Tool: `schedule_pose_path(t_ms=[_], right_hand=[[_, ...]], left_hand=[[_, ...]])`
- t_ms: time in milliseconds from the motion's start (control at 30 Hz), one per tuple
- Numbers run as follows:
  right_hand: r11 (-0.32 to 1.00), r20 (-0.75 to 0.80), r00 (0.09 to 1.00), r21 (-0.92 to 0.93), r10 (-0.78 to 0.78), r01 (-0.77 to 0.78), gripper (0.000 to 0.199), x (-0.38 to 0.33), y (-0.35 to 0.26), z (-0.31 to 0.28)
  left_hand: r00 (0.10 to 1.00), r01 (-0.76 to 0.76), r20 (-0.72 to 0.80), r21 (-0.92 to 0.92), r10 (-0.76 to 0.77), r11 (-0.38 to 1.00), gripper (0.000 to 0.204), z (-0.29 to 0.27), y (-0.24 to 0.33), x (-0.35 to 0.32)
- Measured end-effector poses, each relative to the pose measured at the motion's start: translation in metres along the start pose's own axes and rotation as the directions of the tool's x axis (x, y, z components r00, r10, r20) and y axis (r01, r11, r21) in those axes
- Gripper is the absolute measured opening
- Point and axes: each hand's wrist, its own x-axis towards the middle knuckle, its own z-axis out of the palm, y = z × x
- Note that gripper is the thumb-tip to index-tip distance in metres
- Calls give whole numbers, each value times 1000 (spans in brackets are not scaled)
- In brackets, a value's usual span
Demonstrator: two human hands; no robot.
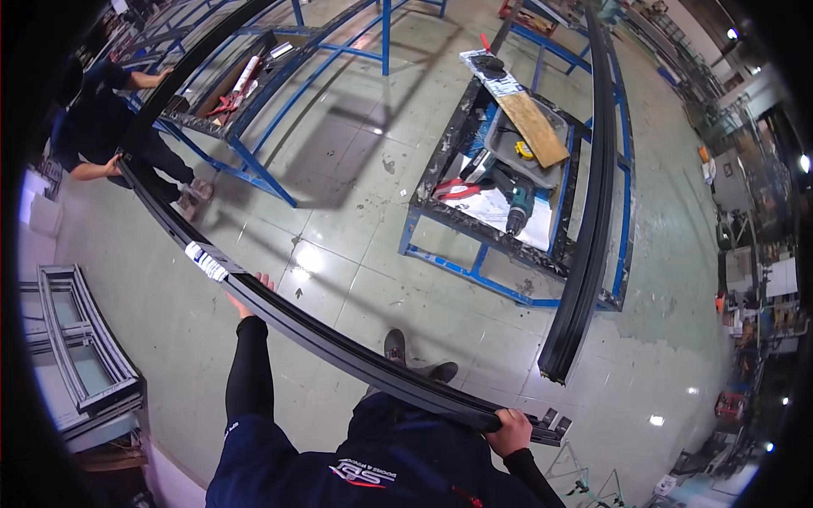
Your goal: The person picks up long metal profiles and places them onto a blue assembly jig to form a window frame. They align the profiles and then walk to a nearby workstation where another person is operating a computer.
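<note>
I carry a long black metal profile (339, 343) that runs from upper left to lower right across my body. My left hand (251, 296) reaches out with fingers over its far edge, next to a white label (206, 261) on the bar. My right hand (511, 430) grips the bar close to its near end (550, 426). Another person in dark clothes (102, 118) at the upper left holds the far end of the same profile with a hand (113, 167).
A second long black profile (593, 195) lies on a blue steel trestle (500, 245) ahead, beside a tray with a teal cordless drill (517, 207), red pliers (453, 188), a wooden board (533, 127). More blue frames (254, 127) stand at upper left. Grey window frames (76, 347) lie at lower left.
</note>
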Motion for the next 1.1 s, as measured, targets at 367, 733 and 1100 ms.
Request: schedule_pose_path(t_ms=[367, 733, 1100], right_hand=[[991, -61, 998, -134, -4, -5, 40, -5, -11, 23], [995, -89, 996, -103, 8, -17, 39, 10, -14, 7], [993, -64, 998, -120, 4, -12, 44, 23, -23, 5]], left_hand=[[947, -275, -83, 287, 310, 917, 77, 12, 19, -11], [892, -448, 51, 224, 449, 865, 83, 72, 59, -27], [937, -350, 88, 243, 339, 905, 93, 62, 82, -8]])
